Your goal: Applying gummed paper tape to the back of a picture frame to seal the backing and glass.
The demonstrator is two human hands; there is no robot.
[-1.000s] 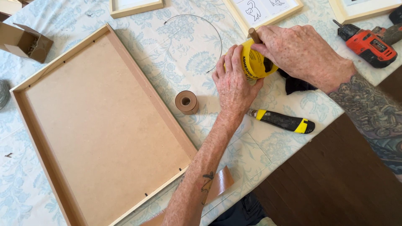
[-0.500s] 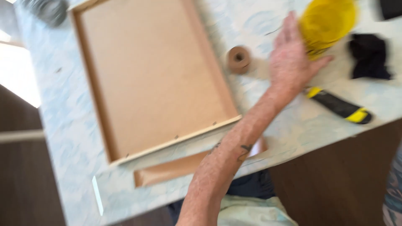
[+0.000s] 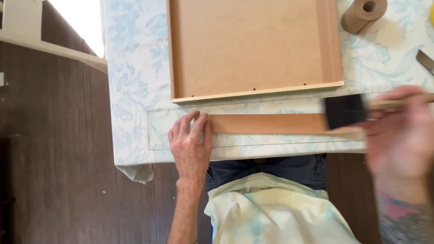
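Left hand (image 3: 190, 147) lies flat, palm down, fingers together & extended, at the near edge of the table (image 3: 131, 90). It grips nothing; fingertips press on the left end of a long brown paper strip (image 3: 266, 124) that runs left to right along the table edge. Right hand (image 3: 400, 135), blurred, is closed around the pale wooden handle of a foam brush (image 3: 346, 111). The brush's black foam head points left & sits over the right end of the strip, touching it or just above it; can't tell which because of the blur.

Just beyond the strip, farther from the person, a wooden picture frame (image 3: 255, 92) lies face down, brown backing board up, w/ small dark tabs along its near rail. The frame & strip are near each other but apart, w/ a band of cloth showing between them. A roll of brown paper tape (image 3: 364, 13) lies on its side at the frame's upper right corner, just beside it. At the far right edge, a metal blade tip (image 3: 425, 61) pokes into view.

The table wears a white cloth w/ pale blue floral print; 1 corner of it hangs down at lower left. The person's dark trousers & light shirt show below the table edge. Dark wood floor (image 3: 54, 158) is on the left.
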